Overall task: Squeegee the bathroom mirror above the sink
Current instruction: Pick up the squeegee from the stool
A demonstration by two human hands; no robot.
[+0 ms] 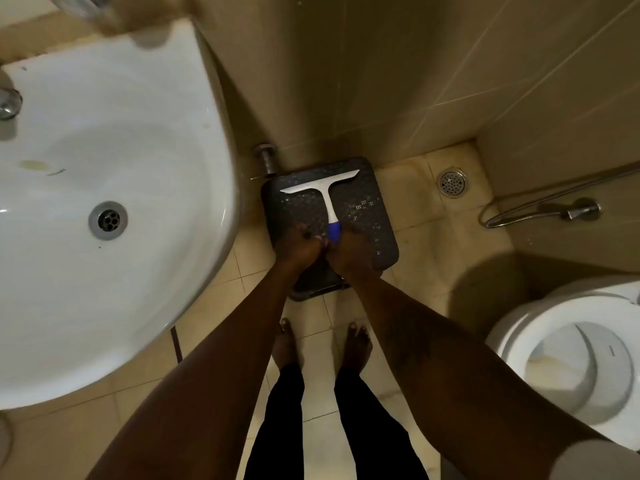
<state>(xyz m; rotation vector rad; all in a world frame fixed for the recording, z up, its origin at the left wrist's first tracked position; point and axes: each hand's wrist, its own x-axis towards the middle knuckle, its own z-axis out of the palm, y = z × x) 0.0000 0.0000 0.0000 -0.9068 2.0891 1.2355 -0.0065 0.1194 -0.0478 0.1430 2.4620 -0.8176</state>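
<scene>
A white squeegee point(325, 190) with a blue handle end lies on a dark speckled stool point(367, 202) on the floor, blade toward the wall. My right hand point(349, 252) is closed around the blue handle end. My left hand point(299, 245) is beside it, fingers curled and touching the right hand near the handle; whether it grips the handle is unclear. The white sink point(104, 188) fills the left of the view. The mirror is out of view.
A toilet point(568, 355) stands at the lower right. A floor drain point(452, 183) and a spray hose point(540, 211) lie by the right wall. A pipe fitting point(266, 157) sticks out beside the stool. My bare feet point(322, 344) stand on the beige tiles.
</scene>
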